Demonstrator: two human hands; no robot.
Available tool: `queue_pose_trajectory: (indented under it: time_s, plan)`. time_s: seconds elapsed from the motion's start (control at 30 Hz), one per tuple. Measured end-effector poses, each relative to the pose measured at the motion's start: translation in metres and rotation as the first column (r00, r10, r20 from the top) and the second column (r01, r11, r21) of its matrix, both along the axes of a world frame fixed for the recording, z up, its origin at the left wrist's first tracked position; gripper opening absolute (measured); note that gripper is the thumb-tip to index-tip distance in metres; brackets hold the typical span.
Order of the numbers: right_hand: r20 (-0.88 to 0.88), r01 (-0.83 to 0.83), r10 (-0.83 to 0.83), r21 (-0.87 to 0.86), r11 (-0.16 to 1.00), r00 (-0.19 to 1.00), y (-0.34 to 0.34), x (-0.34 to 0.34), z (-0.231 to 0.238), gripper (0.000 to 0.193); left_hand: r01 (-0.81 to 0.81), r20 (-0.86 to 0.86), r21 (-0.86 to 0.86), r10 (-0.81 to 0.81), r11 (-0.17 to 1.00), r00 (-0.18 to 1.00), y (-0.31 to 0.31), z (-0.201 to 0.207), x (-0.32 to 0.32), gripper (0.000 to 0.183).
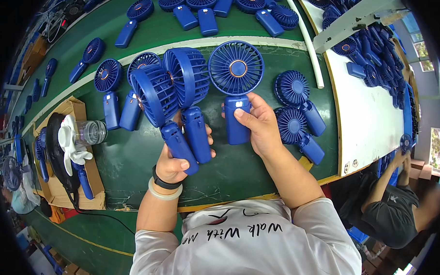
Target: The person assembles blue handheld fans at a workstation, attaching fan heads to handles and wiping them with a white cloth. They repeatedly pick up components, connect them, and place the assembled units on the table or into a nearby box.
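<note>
My left hand (173,162) is closed round the handles of two blue handheld fans, a nearer fan (180,148) and a second fan (197,134) right beside it, their round heads tilted up. In my right hand (261,122) is another blue handheld fan (237,126), upright, its grille and copper-coloured centre ring facing me. That thumb rests on the handle front near a small light patch. Left of my hands, two more fans (111,109) lie on the green table (228,179). Close to my right forearm lie a fan (313,119) and, below it, another fan (310,148).
Several fans (207,21) lie along the far green strip, beyond a pale rail (194,43). A cardboard box (99,182) at left holds fans, a white propeller-like part (73,139) and a clear jar (92,132). Right, a white board (370,128) bears piled fans; a co-worker (392,211) is beyond.
</note>
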State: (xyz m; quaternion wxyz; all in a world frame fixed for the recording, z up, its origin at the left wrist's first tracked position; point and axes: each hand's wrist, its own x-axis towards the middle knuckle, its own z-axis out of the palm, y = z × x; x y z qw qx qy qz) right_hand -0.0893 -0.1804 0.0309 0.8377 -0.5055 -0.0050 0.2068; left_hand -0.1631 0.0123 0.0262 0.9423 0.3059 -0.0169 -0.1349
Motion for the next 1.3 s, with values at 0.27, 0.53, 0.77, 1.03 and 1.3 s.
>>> queue_pose_trajectory:
  time_s: [0.27,0.53,0.77,1.03,1.3]
  plan:
    - [-0.006,0.018,-0.018,0.051,0.999,1.0,0.003,0.0,0.003,0.042,-0.039,-0.012,0.074,0.04,0.996,0.999,-0.002,-0.003,0.0,0.089]
    - [0.097,-0.096,0.082,0.151,0.984,0.992,0.014,-0.012,-0.003,0.066,-0.073,0.109,0.476,0.023,0.876,0.994,-0.009,0.001,0.001,0.066]
    - [0.178,-0.285,0.293,-0.072,0.956,0.939,0.023,-0.043,-0.009,0.078,-0.211,0.374,0.855,-0.28,0.474,0.884,-0.011,-0.022,-0.003,0.112]
    - [0.014,-0.247,0.37,0.768,0.591,0.929,-0.015,-0.028,0.022,0.087,-0.706,0.777,0.587,0.033,-0.395,0.628,0.032,0.01,0.018,0.043]
    - [-0.038,-0.105,0.145,0.513,0.852,0.989,-0.059,-0.036,0.035,0.087,-0.244,0.569,0.608,0.2,-0.756,0.797,0.057,-0.015,0.02,0.063]
